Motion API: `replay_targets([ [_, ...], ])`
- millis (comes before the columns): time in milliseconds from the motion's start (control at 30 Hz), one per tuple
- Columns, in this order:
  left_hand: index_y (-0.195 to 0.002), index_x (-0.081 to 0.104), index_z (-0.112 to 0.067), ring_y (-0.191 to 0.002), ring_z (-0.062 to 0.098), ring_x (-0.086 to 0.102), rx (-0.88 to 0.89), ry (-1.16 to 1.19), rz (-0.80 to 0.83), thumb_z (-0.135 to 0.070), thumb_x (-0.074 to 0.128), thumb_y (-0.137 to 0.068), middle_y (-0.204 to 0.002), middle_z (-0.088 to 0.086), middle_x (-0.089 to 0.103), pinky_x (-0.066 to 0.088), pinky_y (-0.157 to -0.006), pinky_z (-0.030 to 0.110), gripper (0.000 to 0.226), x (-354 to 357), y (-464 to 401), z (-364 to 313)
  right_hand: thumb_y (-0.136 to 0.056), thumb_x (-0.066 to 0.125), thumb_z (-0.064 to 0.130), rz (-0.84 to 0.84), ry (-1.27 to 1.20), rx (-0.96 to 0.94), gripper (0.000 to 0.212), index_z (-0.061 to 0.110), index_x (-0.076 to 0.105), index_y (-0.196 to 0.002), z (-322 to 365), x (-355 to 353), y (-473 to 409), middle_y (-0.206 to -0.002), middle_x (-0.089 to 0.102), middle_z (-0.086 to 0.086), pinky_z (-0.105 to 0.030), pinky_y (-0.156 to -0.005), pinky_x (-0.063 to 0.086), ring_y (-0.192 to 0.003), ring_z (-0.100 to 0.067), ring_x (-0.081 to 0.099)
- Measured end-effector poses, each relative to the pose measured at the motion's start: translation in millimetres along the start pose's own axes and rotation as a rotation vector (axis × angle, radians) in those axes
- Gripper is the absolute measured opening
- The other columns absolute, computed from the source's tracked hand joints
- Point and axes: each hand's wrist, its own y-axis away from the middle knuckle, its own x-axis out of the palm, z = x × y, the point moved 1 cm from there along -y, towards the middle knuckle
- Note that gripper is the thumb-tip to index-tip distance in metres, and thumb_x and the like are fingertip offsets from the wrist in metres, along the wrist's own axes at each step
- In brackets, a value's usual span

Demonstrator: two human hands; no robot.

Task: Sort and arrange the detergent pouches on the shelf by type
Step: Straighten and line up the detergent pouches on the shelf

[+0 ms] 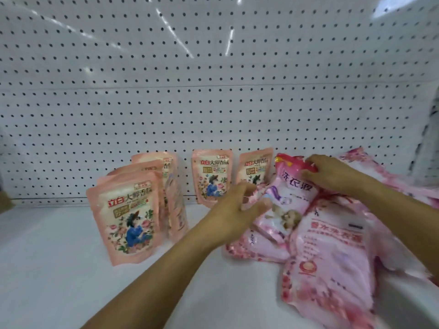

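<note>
1. Your left hand: fingers curled around the lower left edge of a pink pouch, thumb on top, gripping it.
2. Your right hand: fingers bent over the red top edge of the same pink pouch, pinching it against the thumb.
3. Pink pouch: held between both sets of fingers, tilted, its lower end resting on the pile.
4. Pile of pink pouches: lying flat and overlapping on the white shelf, beneath and to the right of your fingers.
5. Two peach pouches: upright against the pegboard, just beyond your left fingertips, side by side with a small gap.
6. Stack of peach pouches: standing one behind another, well left of your left fingers, the front one facing you.
</note>
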Motion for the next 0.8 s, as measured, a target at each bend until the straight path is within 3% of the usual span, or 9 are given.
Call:
replay_targets([
  [67,-0.144,0.040,-0.022,-0.124,0.015,0.051,-0.078,-0.052,0.004,-0.062,0.039,-0.096,-0.143,-0.002,0.050,0.043,-0.102,0.037,0.063,16,-22,-6,-0.093,0.061,0.034,-0.008,-0.103,0.007,0.027,0.007,0.067,-0.089,-6,-4,-5,-0.078,0.066,-0.009,-0.030,-0.062,0.048,-0.068,-0.022,0.060],
  [133,-0.136,0.046,-0.024,-0.109,0.012,0.057,-0.154,-0.031,0.004,-0.070,0.033,-0.092,-0.129,-0.003,0.058,0.046,-0.093,0.036,0.065,26,-35,-9,-0.093,0.064,0.022,-0.009,-0.294,-0.030,0.029,0.008,0.062,-0.068,-9,-8,-7,-0.058,0.054,-0.003,-0.024,-0.049,0.034,-0.051,-0.016,0.047],
  [233,-0.118,0.059,-0.025,-0.100,0.013,0.065,-0.166,0.205,-0.024,-0.069,0.046,-0.089,-0.108,-0.008,0.068,0.052,-0.093,0.037,0.054,33,-43,-11,-0.094,0.062,0.018,-0.076,-0.550,-0.182,0.026,0.003,0.062,-0.073,-8,-20,-5,-0.062,0.051,-0.004,-0.020,-0.046,0.032,-0.055,-0.014,0.043],
  [367,-0.092,0.071,-0.024,-0.074,0.004,0.072,-0.069,0.380,-0.219,-0.036,0.074,-0.084,-0.083,-0.010,0.076,0.054,-0.069,0.018,0.014,37,-39,-15,-0.095,0.059,0.019,-0.075,-0.647,-0.400,0.025,0.010,0.062,-0.073,9,-42,1,-0.060,0.054,0.002,-0.013,-0.046,0.037,-0.050,-0.006,0.046],
  [467,-0.086,0.072,-0.013,-0.075,0.017,0.075,-0.027,0.474,-0.421,-0.020,0.082,-0.076,-0.083,0.001,0.078,0.058,-0.068,0.024,0.016,41,-32,-13,-0.095,0.060,0.019,-0.035,-0.699,-0.478,0.026,0.011,0.064,-0.071,19,-45,0,-0.061,0.056,-0.001,-0.015,-0.047,0.039,-0.051,-0.008,0.048],
  [567,-0.092,0.073,-0.012,-0.074,0.016,0.075,-0.028,0.500,-0.533,-0.014,0.082,-0.075,-0.083,-0.001,0.078,0.057,-0.062,0.022,0.019,36,-23,-12,-0.093,0.062,0.021,-0.045,-0.665,-0.540,0.026,0.014,0.065,-0.069,33,-45,-3,-0.057,0.057,0.003,-0.023,-0.052,0.038,-0.051,-0.009,0.048],
  [700,-0.104,0.066,-0.027,-0.082,0.001,0.071,-0.033,0.313,-0.635,-0.026,0.079,-0.080,-0.091,-0.013,0.075,0.055,-0.071,0.017,0.027,19,-8,-12,-0.092,0.063,0.029,-0.117,-0.585,-0.588,0.027,0.025,0.066,-0.065,65,-49,-14,-0.057,0.063,0.013,-0.032,-0.062,0.047,-0.055,-0.005,0.054],
  [767,-0.114,0.058,-0.031,-0.093,-0.007,0.063,0.004,0.052,-0.769,-0.031,0.078,-0.081,-0.101,-0.022,0.067,0.048,-0.080,0.012,0.038,7,2,-11,-0.092,0.063,0.033,-0.154,-0.540,-0.611,0.023,0.023,0.068,-0.072,86,-49,-21,-0.065,0.066,0.008,-0.043,-0.073,0.053,-0.064,-0.013,0.059],
  [800,-0.120,0.056,-0.029,-0.101,-0.004,0.059,0.037,-0.159,-0.881,-0.033,0.077,-0.082,-0.108,-0.021,0.063,0.046,-0.087,0.016,0.043,0,8,-10,-0.091,0.063,0.035,-0.167,-0.529,-0.626,0.023,0.021,0.069,-0.074,96,-49,-25,-0.067,0.068,0.006,-0.046,-0.077,0.055,-0.067,-0.016,0.062],
])
